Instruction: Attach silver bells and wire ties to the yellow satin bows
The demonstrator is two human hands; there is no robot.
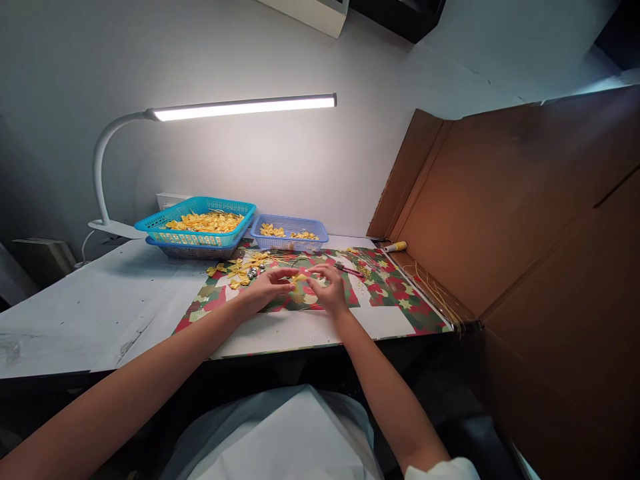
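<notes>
My left hand (271, 287) and my right hand (330, 289) meet just above the patterned sheet, fingertips pinched around a small yellow ribbon bow (299, 278). The bow spans the gap between them; its finer details are too small to make out. Left of my left hand lies a loose pile of yellow bows (240, 272). Small shiny silver pieces (254, 272) rest among them. Thin golden strands (280, 257) lie behind my hands. A slim tool with pinkish handles (350, 270), perhaps pliers, is just beyond my right hand.
At the back left, a turquoise basket (145, 223) full of yellow pieces sits on another basket. A blue basket (289, 244) holds more bows. A lamp (245, 107) reaches overhead. Cardboard (530, 200) walls the right side, near a yellow-and-white roll (396, 247) and loose strands (437, 293).
</notes>
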